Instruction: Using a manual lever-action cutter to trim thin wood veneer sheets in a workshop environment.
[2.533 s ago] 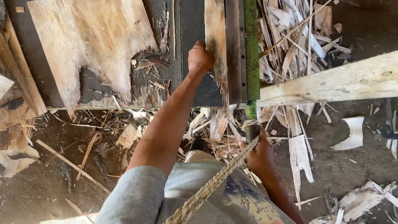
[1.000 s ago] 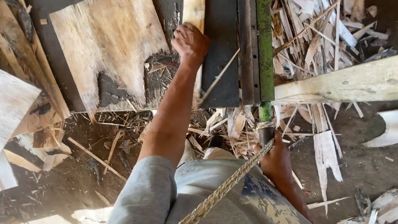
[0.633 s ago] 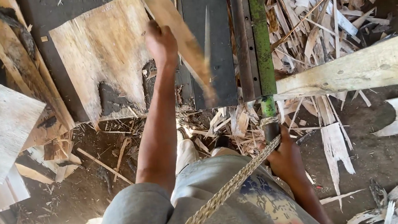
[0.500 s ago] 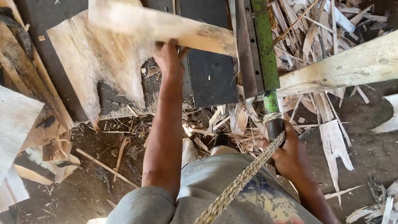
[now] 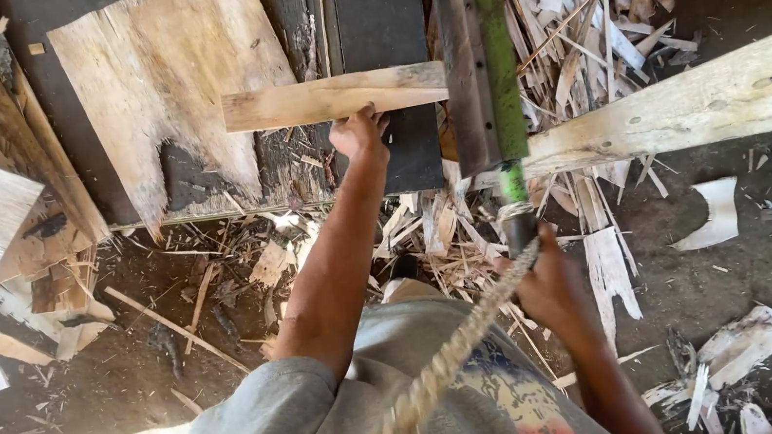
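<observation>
No container shows. The left hand [image 5: 359, 135] grips a flat wood strip [image 5: 332, 98] from below, fingers closed on its lower edge; the strip lies crosswise over the dark worktop [image 5: 380, 11], its right end at the green lever [image 5: 497, 46]. The right hand [image 5: 543, 284] is closed around the lever's dark handle [image 5: 518, 228], near the worktop's front edge, above wood scraps [image 5: 427, 232] on the floor.
</observation>
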